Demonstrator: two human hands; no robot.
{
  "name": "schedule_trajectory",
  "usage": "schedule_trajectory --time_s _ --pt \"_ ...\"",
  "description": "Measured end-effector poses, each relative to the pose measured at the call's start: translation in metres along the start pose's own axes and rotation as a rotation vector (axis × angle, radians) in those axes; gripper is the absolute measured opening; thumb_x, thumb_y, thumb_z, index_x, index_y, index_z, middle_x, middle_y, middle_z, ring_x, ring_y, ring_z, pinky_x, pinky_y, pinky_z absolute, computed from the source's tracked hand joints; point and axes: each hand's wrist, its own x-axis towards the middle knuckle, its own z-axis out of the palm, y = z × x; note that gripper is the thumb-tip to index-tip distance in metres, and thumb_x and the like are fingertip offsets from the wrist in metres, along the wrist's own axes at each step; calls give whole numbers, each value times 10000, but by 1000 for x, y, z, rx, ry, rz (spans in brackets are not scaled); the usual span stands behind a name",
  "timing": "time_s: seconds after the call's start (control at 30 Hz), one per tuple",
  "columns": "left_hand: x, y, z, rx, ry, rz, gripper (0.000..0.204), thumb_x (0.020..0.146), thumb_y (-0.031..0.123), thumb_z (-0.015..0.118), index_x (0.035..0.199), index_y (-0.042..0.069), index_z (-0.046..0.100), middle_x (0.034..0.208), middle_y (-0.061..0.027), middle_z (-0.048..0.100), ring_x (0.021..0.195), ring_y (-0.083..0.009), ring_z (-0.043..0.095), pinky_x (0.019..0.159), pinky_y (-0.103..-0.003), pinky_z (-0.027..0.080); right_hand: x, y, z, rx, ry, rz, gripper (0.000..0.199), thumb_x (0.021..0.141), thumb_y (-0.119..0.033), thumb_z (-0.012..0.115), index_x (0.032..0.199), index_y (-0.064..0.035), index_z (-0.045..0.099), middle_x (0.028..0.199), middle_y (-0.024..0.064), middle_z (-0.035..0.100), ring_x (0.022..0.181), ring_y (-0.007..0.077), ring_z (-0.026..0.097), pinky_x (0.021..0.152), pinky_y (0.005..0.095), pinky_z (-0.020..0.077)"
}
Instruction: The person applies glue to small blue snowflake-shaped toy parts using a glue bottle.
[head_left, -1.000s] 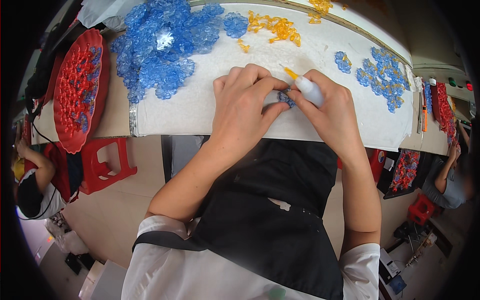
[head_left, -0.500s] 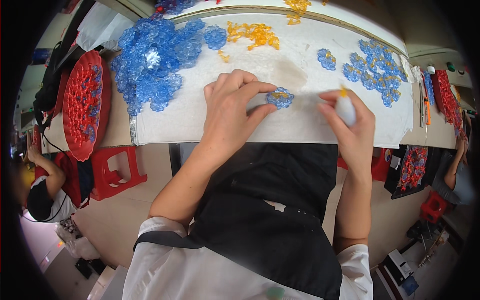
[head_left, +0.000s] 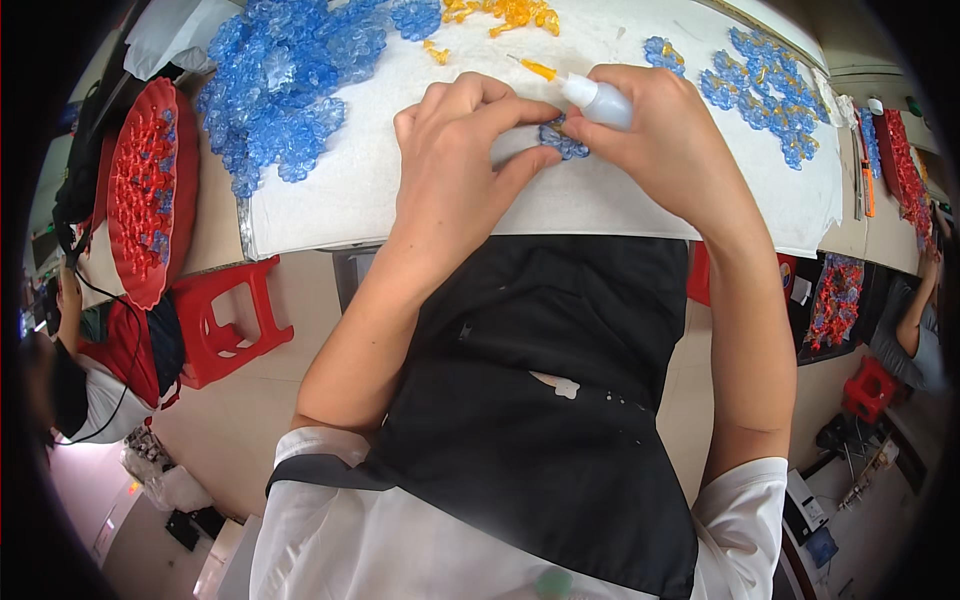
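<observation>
My left hand (head_left: 450, 165) pinches the left edge of a blue translucent plastic flower (head_left: 572, 148) between thumb and forefinger, over the white table covering. My right hand (head_left: 665, 130) is closed around a small white squeeze bottle (head_left: 602, 100). Its yellow nozzle ends in a thin needle tip that points up and to the left, away from the flower. The thumb and a finger of the right hand reach the flower's right side and cover part of it. How firmly they grip it is hidden.
A heap of blue flowers (head_left: 280, 90) lies at the far left, with yellow pieces (head_left: 515, 14) beside it. Blue flowers with yellow centres (head_left: 770, 80) lie at the right. A red scalloped tray (head_left: 150, 195) holds red and blue pieces. Red stools (head_left: 225, 325) and other people flank the table.
My right hand has moved left to the flower, swinging the bottle's nozzle from upward to leftward. The left hand keeps its pinch. The whole view has shifted, with the table higher in it.
</observation>
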Motion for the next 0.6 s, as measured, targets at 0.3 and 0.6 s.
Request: schedule_trajectory --time_s 0.3,0.6 --pt "-1 -1 2 0 26 26 249 651 182 773 882 123 702 837 3 569 856 -180 494 767 -325 286 8 -12 -6 -25 -108 106 191 746 -134 658 786 45 606 609 134 566 557 190 533 560 314 427" --pt "2 -3 3 -9 26 43 242 649 169 772 873 117 697 836 7 574 847 -185 500 765 -326 291 17 -21 -11 -75 -168 169 212 727 -135 649 803 61 619 638 155 594 553 205 551 556 311 440"
